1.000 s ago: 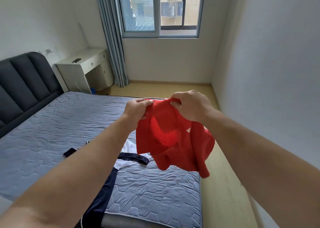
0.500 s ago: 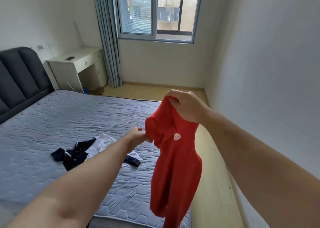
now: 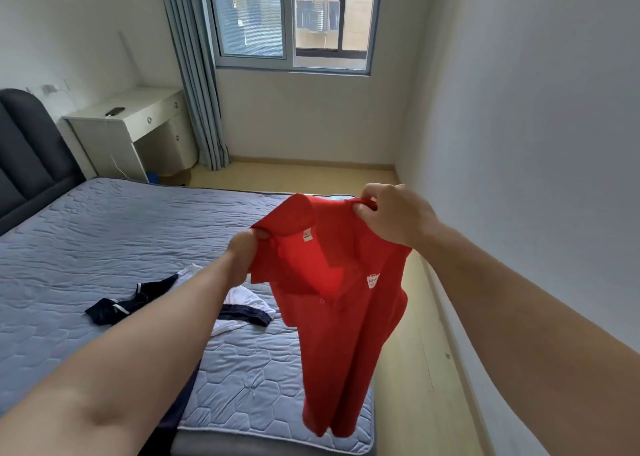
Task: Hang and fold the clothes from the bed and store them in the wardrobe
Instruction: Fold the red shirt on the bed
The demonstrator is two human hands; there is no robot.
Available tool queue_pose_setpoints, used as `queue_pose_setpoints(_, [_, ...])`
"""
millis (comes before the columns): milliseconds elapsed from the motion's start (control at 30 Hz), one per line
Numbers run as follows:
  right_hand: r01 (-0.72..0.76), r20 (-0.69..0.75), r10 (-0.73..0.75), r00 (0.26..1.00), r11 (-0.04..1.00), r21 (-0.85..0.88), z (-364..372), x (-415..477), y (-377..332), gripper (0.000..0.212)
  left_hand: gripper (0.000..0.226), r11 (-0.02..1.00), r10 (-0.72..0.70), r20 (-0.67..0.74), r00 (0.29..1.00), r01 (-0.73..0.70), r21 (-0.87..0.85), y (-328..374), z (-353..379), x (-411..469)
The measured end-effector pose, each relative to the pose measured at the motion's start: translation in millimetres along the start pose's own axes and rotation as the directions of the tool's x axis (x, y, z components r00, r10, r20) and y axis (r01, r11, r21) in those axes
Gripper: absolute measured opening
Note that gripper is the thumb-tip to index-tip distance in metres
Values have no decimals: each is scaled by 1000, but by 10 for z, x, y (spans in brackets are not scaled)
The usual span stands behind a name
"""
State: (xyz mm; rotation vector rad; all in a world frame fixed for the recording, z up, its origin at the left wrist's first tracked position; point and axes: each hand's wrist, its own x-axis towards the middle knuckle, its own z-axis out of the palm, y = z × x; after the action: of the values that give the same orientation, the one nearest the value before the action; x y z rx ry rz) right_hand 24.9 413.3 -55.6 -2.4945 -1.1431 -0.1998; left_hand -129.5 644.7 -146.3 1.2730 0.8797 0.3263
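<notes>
A red polo shirt (image 3: 341,320) with a small white chest logo hangs in the air over the bed's right edge. My left hand (image 3: 244,254) pinches it at the collar's left side. My right hand (image 3: 394,215) grips the right shoulder, higher up. The shirt's front faces me and its hem dangles down. On the grey quilted bed (image 3: 86,247) lies a white and navy garment (image 3: 239,305), partly hidden behind my left forearm. No wardrobe is in view.
A dark padded headboard (image 3: 24,157) stands at the left. A white desk (image 3: 138,123) with a small dark object sits beside grey curtains (image 3: 194,74) and a window. A narrow strip of wooden floor (image 3: 426,369) runs between bed and right wall.
The bunched shirt has been shaken out and spread between my hands. My left hand moved from the sleeve to the collar, and the shirt's front now faces me.
</notes>
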Motion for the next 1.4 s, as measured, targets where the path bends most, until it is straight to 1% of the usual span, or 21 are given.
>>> queue_pose_setpoints(167, [-65,-61,59,996,994,-89,124,-77,256,27,20,996,84,139,987,-85,0,250,40,39])
queue_pose_setpoints(300, [-104,-137,96,986,993,-49,186,-120,367,17,30,948,247,196,949,-278,153,446,162,19])
queue_pose_setpoints(400, [-141,-165,138,977,990,-4,240,-106,413,19,10,837,329,259,908,-408,365,552,155,-7])
queue_pose_setpoints(433, [-155,-170,153,973,988,2,263,-98,420,24,13,776,355,290,889,-453,439,554,146,18])
queue_pose_setpoints(533, [-230,-169,230,958,973,23,345,-80,430,33,20,446,512,334,791,-577,684,494,137,89])
queue_pose_setpoints(567, [-257,-158,257,954,966,18,383,-81,426,35,21,383,556,321,767,-579,719,446,132,106])
queue_pose_setpoints(633, [-302,-136,297,945,953,-18,469,-87,386,36,26,356,596,276,754,-557,751,344,97,171])
queue_pose_setpoints(700, [-349,-115,341,933,935,-54,580,-100,324,36,26,330,577,254,776,-506,797,238,63,253])
queue_pose_setpoints(733, [-379,-102,372,923,924,-57,643,-101,292,36,21,334,544,240,804,-470,817,188,49,290])
queue_pose_setpoints(767, [-412,-89,407,909,911,-38,707,-95,266,37,12,392,493,201,846,-422,817,134,33,337])
queue_pose_setpoints(800, [-445,-75,445,892,895,18,774,-85,246,37,4,494,416,158,896,-368,788,83,14,365])
queue_pose_setpoints(867, [-489,-41,508,861,847,209,912,-59,212,37,19,724,225,90,970,-228,651,-23,-28,429])
queue_pose_setpoints(900, [-495,-25,524,851,818,294,980,-47,191,36,30,773,161,72,984,-171,611,-70,-59,472])
queue_pose_setpoints(933, [-498,-11,535,845,794,349,1044,-39,172,34,39,776,141,68,988,-153,612,-114,-95,509])
queue_pose_setpoints(1000, [-507,16,542,840,775,378,1168,-34,142,28,47,693,201,70,977,-192,695,-183,-172,565])
queue_pose_setpoints(1100, [-508,41,524,851,800,319,1316,-64,141,30,51,442,334,135,933,-282,851,-267,-354,651])
queue_pose_setpoints(1167, [-505,109,493,863,839,206,1370,-97,137,38,48,302,345,214,914,-323,897,-316,-460,700])
queue_pose_setpoints(1233, [-470,252,443,860,881,56,1436,-119,111,44,52,119,250,299,921,-336,934,-344,-525,738])
queue_pose_setpoints(1300, [-410,410,402,819,909,-72,1492,-136,23,49,60,-62,72,351,934,-347,936,-357,-561,755])
queue_pose_setpoints(1367, [-340,543,385,746,922,-186,1516,-136,-103,53,64,-130,-98,363,927,-373,919,-376,-592,752])
queue_pose_setpoints(1400, [-324,602,397,693,917,-232,1516,-132,-174,54,65,-112,-171,351,921,-372,921,-393,-613,765])
